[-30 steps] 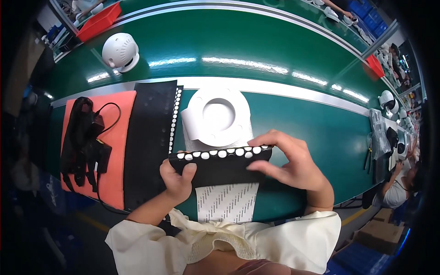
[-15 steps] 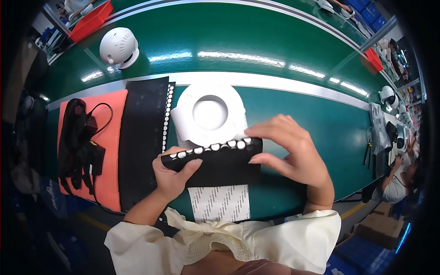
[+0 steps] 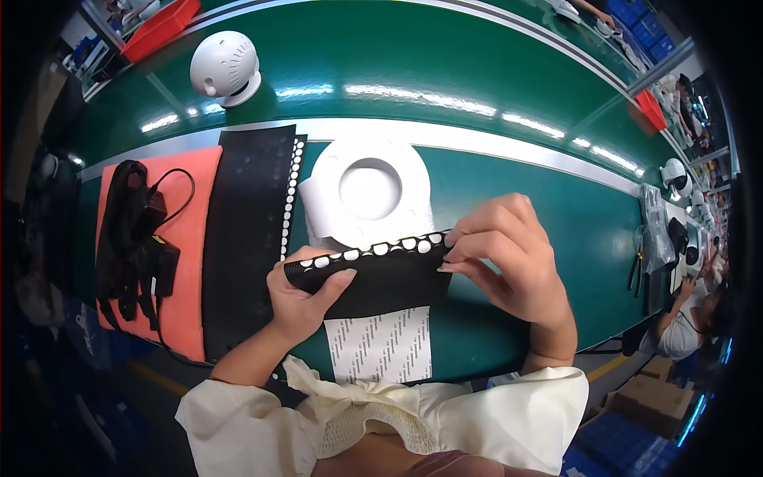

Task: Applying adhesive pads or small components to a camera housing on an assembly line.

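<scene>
A black sheet (image 3: 373, 283) with a row of white round spots along its bent upper edge is held up in front of me. My left hand (image 3: 306, 296) grips its left end, thumb on the near face and fingers behind. At the right end, my right hand (image 3: 509, 258) pinches the edge between thumb and fingertips; whether it has hold of a single spot is too small to tell. Just beyond the sheet lies a white ring-shaped plastic part (image 3: 412, 184) with a round recess, resting on whitish padding. A white printed paper (image 3: 380, 348) shows below the sheet.
Left of the ring, more black sheets (image 3: 248, 215) lie with a strip of white spots. An orange foam pad (image 3: 191, 238) carries black adapters and cables (image 3: 131, 238). A white round-headed camera (image 3: 225, 65) stands on the green belt. Tweezers (image 3: 636, 269) and clear bags (image 3: 656, 226) lie far right.
My right hand's fingers have closed from a spread pose onto the right end of the sheet. The white camera has shifted a little right and away along the belt.
</scene>
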The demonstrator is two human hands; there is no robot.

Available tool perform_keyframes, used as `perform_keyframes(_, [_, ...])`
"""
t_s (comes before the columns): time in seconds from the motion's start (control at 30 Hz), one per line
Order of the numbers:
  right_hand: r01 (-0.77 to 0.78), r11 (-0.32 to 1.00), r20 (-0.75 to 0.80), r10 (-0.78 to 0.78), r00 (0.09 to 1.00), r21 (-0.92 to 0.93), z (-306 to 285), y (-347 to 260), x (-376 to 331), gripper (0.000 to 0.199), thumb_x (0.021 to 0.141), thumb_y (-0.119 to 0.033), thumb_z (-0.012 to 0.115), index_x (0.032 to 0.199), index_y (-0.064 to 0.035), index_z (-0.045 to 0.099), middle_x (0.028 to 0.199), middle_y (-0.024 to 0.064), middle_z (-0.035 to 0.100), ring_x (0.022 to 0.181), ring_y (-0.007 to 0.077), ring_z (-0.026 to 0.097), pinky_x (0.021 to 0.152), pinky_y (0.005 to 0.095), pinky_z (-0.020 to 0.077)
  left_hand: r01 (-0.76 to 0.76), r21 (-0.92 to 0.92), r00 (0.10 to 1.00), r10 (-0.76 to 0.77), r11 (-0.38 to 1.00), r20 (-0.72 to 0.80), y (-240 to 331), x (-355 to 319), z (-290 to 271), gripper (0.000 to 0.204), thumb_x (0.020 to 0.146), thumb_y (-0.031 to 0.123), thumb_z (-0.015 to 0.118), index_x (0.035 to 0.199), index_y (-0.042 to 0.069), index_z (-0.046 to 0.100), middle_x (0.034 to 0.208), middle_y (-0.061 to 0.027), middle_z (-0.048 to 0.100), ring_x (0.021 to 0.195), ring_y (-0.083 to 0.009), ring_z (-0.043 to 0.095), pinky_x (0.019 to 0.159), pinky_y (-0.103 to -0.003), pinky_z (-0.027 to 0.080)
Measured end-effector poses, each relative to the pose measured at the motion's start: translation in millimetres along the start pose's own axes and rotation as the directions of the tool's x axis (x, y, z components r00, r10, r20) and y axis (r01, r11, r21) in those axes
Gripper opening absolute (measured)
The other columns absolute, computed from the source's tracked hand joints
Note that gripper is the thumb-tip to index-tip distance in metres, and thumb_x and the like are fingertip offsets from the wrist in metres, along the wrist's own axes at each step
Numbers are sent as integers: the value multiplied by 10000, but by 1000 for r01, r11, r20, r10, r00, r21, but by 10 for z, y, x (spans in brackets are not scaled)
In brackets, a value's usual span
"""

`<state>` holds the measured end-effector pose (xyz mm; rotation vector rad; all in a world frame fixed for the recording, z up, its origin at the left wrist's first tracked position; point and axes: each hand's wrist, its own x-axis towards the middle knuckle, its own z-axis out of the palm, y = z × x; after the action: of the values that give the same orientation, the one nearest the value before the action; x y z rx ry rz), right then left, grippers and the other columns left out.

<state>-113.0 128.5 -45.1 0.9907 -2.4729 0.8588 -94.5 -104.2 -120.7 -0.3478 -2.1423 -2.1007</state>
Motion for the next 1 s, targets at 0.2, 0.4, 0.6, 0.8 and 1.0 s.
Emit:
perform_keyframes(0.2, [138, 988, 3, -138, 990, -74, 86, 8, -42, 299, 643, -91, 603, 942, -78, 588, 800, -3, 570, 747, 139, 516, 586, 275, 335, 108, -108, 994, -107, 988, 15, 16, 7, -4, 116, 740, 24, 651, 827, -19, 588, 741, -12, 589, 661, -38, 509, 611, -186, 412])
perform_keyframes(0.4, [357, 872, -46, -394, 918, -334, 171, -23, -57, 291, 618, -107, 569, 901, -58, 611, 783, 14, 571, 693, 116, 513, 597, 235, 351, 256, -243, 967, -251, 935, 55, 4, 27, 5, 117, 767, 51, 632, 847, -18, 582, 739, 18, 572, 667, -23, 483, 612, -172, 400])
perform_keyframes(0.6, [25, 986, -114, -6, 993, 166, 87, -63, 26, 283, 622, 37, 681, 887, -17, 598, 806, 66, 610, 656, 176, 535, 596, 260, 376, 205, -270, 979, -201, 941, 40, -7, 44, -5, 112, 766, 52, 639, 842, -6, 581, 723, 27, 564, 654, -14, 477, 590, -165, 392])
perform_keyframes(0.8, [-138, 809, -89, 228, 970, 571, 254, 88, 656, 337, 762, 65, 553, 1071, -7, 441, 766, 24, 557, 699, 70, 505, 592, 187, 353, 53, -82, 997, -48, 995, 68, 7, 34, -6, 129, 749, 55, 659, 838, 9, 578, 657, 14, 578, 578, -13, 492, 535, -175, 402])
perform_keyframes(1.0, [-238, 765, 125, 204, 971, 599, 500, 175, 984, 312, 802, 67, 512, 1099, 23, 425, 788, 40, 544, 729, 67, 513, 624, 185, 404, 96, -42, 985, -89, 994, 148, 0, 19, -22, 140, 719, 23, 654, 829, -5, 572, 746, -35, 594, 668, -62, 531, 622, -204, 428])
